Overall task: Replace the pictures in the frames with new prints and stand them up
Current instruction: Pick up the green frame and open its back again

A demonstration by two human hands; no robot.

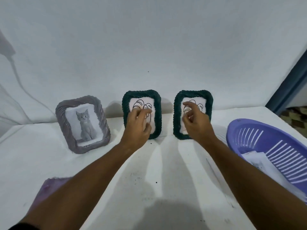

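1. Three frames stand on the white tabletop point(149, 171); the middle green frame point(126, 103) is the landmark
2. Grey cat frame point(61, 113) stands left of it, second green frame point(177, 105) right
3. Left hand point(138, 125) lies before its leaf print, fingers loosely curled; whether it grips anything I cannot tell
4. Right hand point(196, 123) hovers at the second frame, fingers loosely curled, holding nothing
5. Purple basket point(272, 146) with papers sits far right
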